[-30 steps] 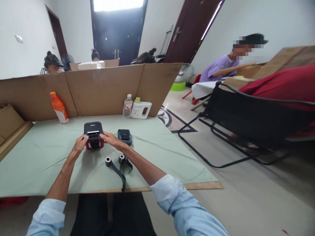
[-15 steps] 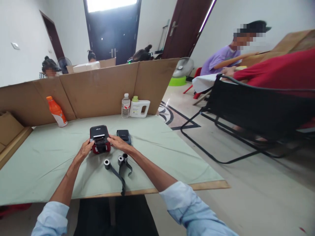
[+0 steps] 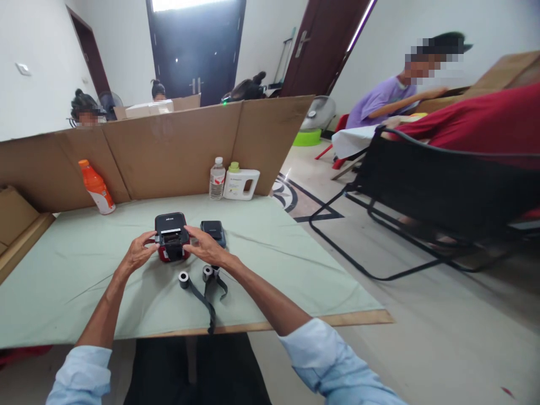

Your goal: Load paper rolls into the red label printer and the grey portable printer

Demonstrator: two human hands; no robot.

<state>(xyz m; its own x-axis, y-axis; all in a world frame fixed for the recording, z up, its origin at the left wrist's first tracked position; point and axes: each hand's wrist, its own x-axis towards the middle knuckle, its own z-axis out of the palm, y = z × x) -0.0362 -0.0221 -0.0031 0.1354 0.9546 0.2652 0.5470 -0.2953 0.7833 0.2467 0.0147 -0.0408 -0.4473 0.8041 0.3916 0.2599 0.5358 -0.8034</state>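
Both hands' grip clamps printer (image 3: 172, 243) sides | left hand (image 3: 137, 254) | right hand (image 3: 201, 246) | fingertips hidden

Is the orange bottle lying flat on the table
No, the orange bottle stands on its base, leaning a little, by the cardboard wall at the table's far left.

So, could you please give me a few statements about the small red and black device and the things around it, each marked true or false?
1. Both hands, left hand and right hand, are at the red and black device. True.
2. The orange bottle lies flat on the green cloth. False: it stands by the cardboard screen.
3. Two small rolls with dark tape lie nearer the person than the device. True.
4. The dark blue case sits left of the device. False: it sits to its right.
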